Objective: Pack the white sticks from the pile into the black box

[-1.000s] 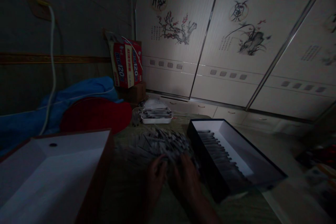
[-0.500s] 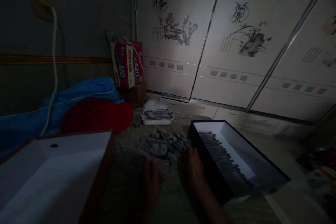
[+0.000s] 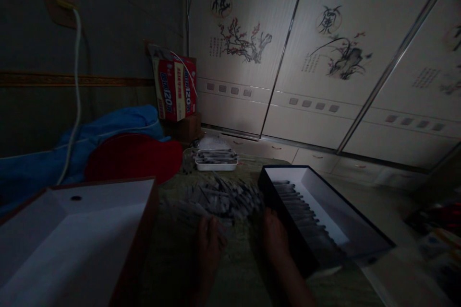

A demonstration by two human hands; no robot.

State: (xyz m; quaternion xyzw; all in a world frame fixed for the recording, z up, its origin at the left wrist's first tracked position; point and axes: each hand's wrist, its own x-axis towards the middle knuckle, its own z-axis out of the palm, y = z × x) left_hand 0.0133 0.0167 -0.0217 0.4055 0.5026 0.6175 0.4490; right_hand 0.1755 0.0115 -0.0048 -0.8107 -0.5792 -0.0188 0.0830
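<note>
A loose pile of thin dark and clear pen-like sticks [image 3: 223,197] lies on the greenish table [image 3: 237,268]. At the pile's near edge is my left hand [image 3: 210,244], its fingers bent together; what they hold, if anything, is too dark to tell. My right hand [image 3: 275,235] is closed beside the left wall of the dark box [image 3: 288,223], right of the pile, and its fingertips are hard to make out. Inside that box a row of similar sticks [image 3: 302,211] lies side by side. Behind the pile stands a white tray [image 3: 216,167] filled with more sticks.
An open white-lined box [image 3: 90,244] with reddish-brown edges stands at the left. Behind it lie a red cloth [image 3: 133,157] and blue fabric [image 3: 118,122]. A white cable [image 3: 77,76] hangs from the wall. Red cartons [image 3: 176,88] stand before the sliding doors [image 3: 245,48].
My right hand has drawn back from the pile, a little nearer and to the right. My left hand has shifted slightly, still at the pile's near edge.
</note>
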